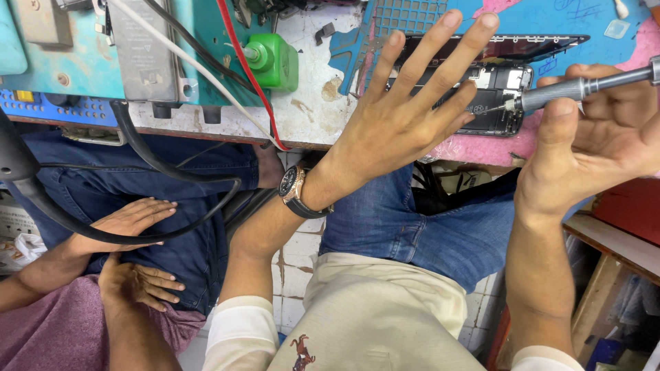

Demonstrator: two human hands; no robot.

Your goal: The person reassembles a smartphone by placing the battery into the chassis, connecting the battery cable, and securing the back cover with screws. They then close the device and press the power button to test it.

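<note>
head view: right hand (605, 137) at the right edge of the frame, its grip pinched on a screwdriver (584, 86), thumb up along the knurled grey handle, other fingers curled behind. the driver's long axis runs nearly level, right to left w/ a slight downward tilt, and its thin tip sits at or just on the opened phone (505, 89) in the upper right of the frame. so the phone lies left of and a bit above the right grip, straight along the driver's line. the phone lies across the frame, insides exposed, w/ its dark screen panel (536, 47) hinged open just above it, both on a pink and blue mat (584, 20) on the surface (309, 110).

left hand (405, 117) in the upper middle of the frame, grip spread wide, holding nothing, fingers fanned over the phone's left end; can't tell if it touches. wrist wears a watch (294, 189). both hands are near the phone; the right one has the tool on it.

counts: 1 phone, 1 screwdriver, 1 green bottle (275, 60) at the upper middle-left, 1 red cable (247, 75) beside a white one. another person's 2 hands (134, 251) rest on their jeans at the lower left, apart from the work.
</note>
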